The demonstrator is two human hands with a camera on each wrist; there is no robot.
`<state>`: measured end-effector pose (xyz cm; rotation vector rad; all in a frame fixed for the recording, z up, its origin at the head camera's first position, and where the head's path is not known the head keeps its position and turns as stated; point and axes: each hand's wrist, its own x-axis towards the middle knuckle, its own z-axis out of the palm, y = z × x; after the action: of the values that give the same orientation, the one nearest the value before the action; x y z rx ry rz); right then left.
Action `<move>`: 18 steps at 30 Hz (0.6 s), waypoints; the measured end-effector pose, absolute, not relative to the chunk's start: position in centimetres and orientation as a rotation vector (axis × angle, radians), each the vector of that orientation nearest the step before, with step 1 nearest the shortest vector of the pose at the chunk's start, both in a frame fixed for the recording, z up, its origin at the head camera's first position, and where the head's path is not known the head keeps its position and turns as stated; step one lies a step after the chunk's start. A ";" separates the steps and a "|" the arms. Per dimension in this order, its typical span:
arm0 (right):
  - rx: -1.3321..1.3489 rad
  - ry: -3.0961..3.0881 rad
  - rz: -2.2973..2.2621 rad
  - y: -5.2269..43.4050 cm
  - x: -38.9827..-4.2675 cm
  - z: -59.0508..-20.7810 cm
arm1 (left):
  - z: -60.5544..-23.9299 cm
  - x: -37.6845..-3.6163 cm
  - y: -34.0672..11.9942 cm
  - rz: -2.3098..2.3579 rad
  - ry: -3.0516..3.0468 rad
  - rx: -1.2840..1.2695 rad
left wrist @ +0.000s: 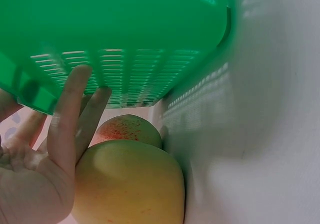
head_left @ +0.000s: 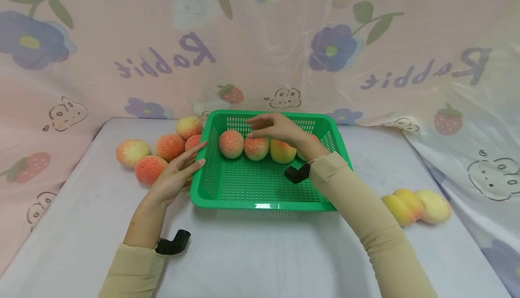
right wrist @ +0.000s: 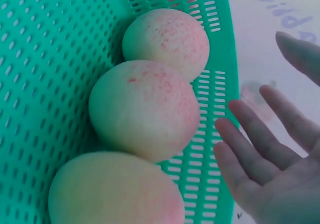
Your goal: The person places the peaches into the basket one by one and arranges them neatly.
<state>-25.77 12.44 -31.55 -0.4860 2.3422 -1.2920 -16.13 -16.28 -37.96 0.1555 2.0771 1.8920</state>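
A green plastic basket [head_left: 260,206] stands on the table with a row of several peaches [head_left: 231,144] along its far wall. My left hand [head_left: 172,180] is at the basket's left side, its extended fingers [left wrist: 70,114] against the slotted outer wall. Just below those fingers in the left wrist view is a yellowish peach [left wrist: 130,184], with a redder one [left wrist: 131,129] behind it. Above the row in the basket hovers my right hand [head_left: 280,128], fingers spread and nothing held. The right wrist view shows it apart from the speckled peaches [right wrist: 145,108]. My right forearm partly covers the rightmost peach.
Left of the basket lies a group of peaches [head_left: 150,170], some close to its wall. More yellow peaches [head_left: 432,207] sit together at the right side of the table [head_left: 260,253]. A patterned curtain [head_left: 260,40] hangs behind and along both sides.
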 end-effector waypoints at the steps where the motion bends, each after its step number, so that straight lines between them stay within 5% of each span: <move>1: -0.472 2.331 -1.305 12.7 -25.6 -31.5 | -37.9 -16.1 -16.3 1.892 2.076 0.155; 18: -0.356 2.251 -1.477 17.0 -23.1 -31.1 | -37.7 -16.0 -16.2 1.899 2.053 0.155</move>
<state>-23.13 16.98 -31.06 -0.3561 2.2512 -1.4769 -16.05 -16.19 -37.71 0.1554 2.0526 1.8991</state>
